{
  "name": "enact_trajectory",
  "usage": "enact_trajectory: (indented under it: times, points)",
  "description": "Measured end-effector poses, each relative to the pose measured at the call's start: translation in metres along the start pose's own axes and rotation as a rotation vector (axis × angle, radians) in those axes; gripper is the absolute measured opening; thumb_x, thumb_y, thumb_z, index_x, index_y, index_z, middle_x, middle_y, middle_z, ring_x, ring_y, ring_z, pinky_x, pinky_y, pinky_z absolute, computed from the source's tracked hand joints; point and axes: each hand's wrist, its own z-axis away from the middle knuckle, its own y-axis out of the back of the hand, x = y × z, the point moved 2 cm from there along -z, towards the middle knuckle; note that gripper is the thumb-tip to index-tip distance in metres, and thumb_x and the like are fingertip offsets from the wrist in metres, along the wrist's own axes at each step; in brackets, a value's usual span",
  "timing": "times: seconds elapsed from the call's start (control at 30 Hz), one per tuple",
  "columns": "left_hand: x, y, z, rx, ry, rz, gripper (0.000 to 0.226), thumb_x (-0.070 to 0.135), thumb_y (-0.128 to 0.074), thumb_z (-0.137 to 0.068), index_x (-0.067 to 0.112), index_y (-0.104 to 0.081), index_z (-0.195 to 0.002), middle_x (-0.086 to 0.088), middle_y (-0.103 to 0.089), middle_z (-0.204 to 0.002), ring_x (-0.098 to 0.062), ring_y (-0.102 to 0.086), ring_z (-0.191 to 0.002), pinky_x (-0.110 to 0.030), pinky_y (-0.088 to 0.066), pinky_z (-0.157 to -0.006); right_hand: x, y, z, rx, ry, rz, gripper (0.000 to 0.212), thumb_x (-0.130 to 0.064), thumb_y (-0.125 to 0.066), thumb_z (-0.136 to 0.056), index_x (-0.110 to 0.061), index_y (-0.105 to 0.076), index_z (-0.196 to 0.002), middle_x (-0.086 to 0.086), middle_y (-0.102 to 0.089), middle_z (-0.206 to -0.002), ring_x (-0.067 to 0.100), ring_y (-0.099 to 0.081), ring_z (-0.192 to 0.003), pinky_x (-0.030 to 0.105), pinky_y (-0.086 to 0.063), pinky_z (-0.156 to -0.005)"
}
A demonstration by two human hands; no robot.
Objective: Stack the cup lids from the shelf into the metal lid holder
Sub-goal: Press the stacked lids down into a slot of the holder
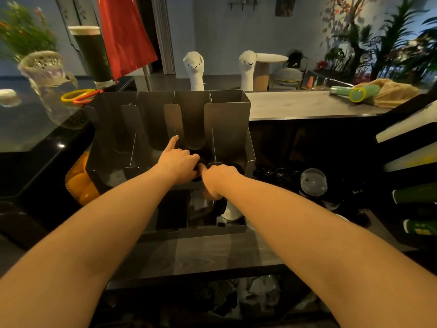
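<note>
A grey metal lid holder with several upright slots stands on the counter in front of me. My left hand is inside one of the middle slots, its index finger pointing up along a divider and the other fingers curled round dark lids low in the slot. My right hand meets it from the right and grips the same dark lids. More black lids lie on the shelf to the right of the holder, next to a clear dome lid.
Stacked cups in sleeves jut in from the right. A net of oranges sits left of the holder. Scissors, a glass jug and a tall dark drink stand on the raised counter behind.
</note>
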Motion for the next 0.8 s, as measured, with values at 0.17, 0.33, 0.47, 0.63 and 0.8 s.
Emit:
enact_trajectory:
  times: [0.17, 0.33, 0.47, 0.63, 0.8]
  points:
    - [0.002, -0.003, 0.001, -0.007, 0.017, -0.021, 0.033, 0.048, -0.04, -0.1, 0.034, -0.064, -0.118, 0.008, -0.068, -0.108, -0.018, -0.062, -0.114, -0.056, 0.006, -0.121, -0.005, -0.005, -0.006, 0.073, -0.03, 0.052, 0.08, -0.018, -0.058, -0.096, -0.012, -0.007, -0.158, 0.015, -0.052, -0.132, 0.035, -0.054, -0.116, 0.041, -0.041, -0.079]
    - [0.003, -0.008, 0.006, 0.052, 0.033, -0.023, 0.033, 0.045, -0.041, -0.101, 0.032, -0.07, -0.095, 0.012, -0.068, -0.087, -0.014, -0.065, -0.106, -0.057, 0.003, -0.121, -0.009, -0.006, -0.005, 0.109, -0.091, 0.046, 0.08, -0.018, -0.065, -0.091, -0.012, -0.018, -0.155, 0.013, -0.053, -0.131, 0.034, -0.054, -0.117, 0.04, -0.04, -0.076]
    - [0.005, -0.01, 0.007, 0.076, 0.064, -0.032, 0.036, 0.05, -0.043, -0.1, 0.032, -0.071, -0.087, 0.014, -0.065, -0.076, -0.012, -0.066, -0.101, -0.056, 0.004, -0.121, -0.01, -0.011, -0.007, 0.084, -0.12, 0.011, 0.07, -0.019, -0.066, -0.09, -0.013, -0.029, -0.149, 0.012, -0.054, -0.125, 0.032, -0.057, -0.111, 0.038, -0.041, -0.072]
    - [0.001, -0.005, 0.005, -0.013, -0.015, -0.002, 0.033, 0.051, -0.043, -0.099, 0.033, -0.071, -0.1, 0.015, -0.068, -0.084, -0.012, -0.063, -0.108, -0.056, 0.014, -0.119, -0.006, -0.016, -0.012, -0.026, -0.133, -0.094, 0.079, -0.011, -0.059, -0.094, -0.018, -0.012, -0.157, 0.016, -0.051, -0.131, 0.037, -0.054, -0.118, 0.043, -0.043, -0.082]
    - [0.001, 0.003, 0.014, 0.048, -0.065, 0.094, 0.025, 0.04, -0.048, -0.096, 0.031, -0.065, -0.08, 0.015, -0.061, -0.071, -0.012, -0.064, -0.097, -0.053, 0.011, -0.12, -0.007, -0.011, -0.011, -0.029, -0.136, -0.107, 0.074, -0.012, -0.061, -0.093, -0.017, -0.019, -0.154, 0.015, -0.053, -0.127, 0.035, -0.055, -0.111, 0.043, -0.04, -0.078]
